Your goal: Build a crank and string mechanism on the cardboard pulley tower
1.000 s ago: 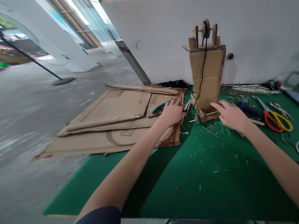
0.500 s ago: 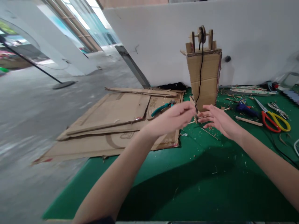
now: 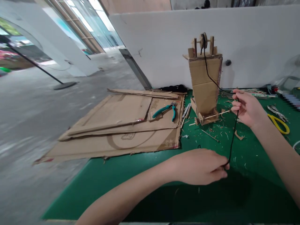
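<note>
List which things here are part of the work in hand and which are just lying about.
In hand: black string, held by left hand and right hand; cardboard tower; its pulley wheel.
Lying about: green pliers; flat cardboard sheets; yellow scissors.

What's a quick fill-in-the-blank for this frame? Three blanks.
1. The black string hangs from the spool atop the ____ tower.
2. The right hand grips it above the left hand, which pinches its ____ end.
3. The pliers lie on flat sheets to the ____ of the tower.
Missing: cardboard; lower; left.
</note>
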A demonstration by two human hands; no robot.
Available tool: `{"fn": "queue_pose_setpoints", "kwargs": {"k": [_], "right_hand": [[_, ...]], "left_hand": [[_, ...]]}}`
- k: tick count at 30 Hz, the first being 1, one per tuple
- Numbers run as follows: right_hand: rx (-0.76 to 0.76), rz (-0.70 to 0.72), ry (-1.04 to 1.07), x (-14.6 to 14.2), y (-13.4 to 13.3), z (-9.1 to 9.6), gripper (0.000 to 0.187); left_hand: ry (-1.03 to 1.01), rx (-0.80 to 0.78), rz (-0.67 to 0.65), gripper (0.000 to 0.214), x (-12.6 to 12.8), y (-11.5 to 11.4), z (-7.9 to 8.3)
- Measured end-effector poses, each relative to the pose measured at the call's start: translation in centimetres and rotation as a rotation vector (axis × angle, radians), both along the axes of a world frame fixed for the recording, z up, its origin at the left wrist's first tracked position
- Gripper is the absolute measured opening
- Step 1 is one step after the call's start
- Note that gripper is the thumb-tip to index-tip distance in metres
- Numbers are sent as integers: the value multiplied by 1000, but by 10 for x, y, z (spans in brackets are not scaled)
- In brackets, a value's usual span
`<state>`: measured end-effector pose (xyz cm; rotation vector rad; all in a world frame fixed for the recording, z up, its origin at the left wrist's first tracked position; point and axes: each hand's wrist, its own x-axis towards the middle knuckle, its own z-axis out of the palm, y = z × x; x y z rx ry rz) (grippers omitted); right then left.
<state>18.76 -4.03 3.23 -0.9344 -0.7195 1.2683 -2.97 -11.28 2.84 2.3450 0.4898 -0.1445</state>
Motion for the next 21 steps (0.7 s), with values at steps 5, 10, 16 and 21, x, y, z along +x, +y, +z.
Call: {"fn": "queue_pose_setpoints", "kwargs": {"k": [5, 10, 16, 21], "right_hand": [[35, 198, -160, -6, -9, 4, 12], [109, 431, -387, -11, -21, 6, 17], [158, 601, -1056, 8, -21, 16, 30], [149, 586, -1255, 13, -18, 20, 35]], "left_hand": [[-314, -86, 401, 34, 1, 34, -1], [-837, -588, 902, 41, 22, 87, 8], [-1125, -552, 924, 26, 33, 98, 21], [-1030, -550, 988, 20, 42, 101, 8]]}}
